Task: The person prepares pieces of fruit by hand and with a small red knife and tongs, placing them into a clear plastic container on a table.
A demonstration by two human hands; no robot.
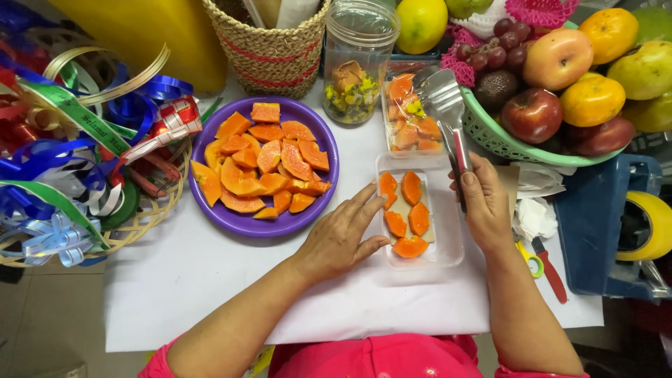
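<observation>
Bright, even light falls from above, leaving only soft, short shadows beneath the hands on the white counter (210, 280). Colours are vivid and focus is sharp at centre. Small glare spots sit on the metal tongs (448, 112) and clear jar (358, 59). Lines bow outward slightly toward the frame's edges.

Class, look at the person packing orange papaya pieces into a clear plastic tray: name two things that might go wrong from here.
1. The clear plastic tray is light and steadied only by left hand fingertips; it may slide, spilling the orange papaya pieces.
2. The right hand holds metal tongs close to a second filled clear box, which they might knock.
</observation>
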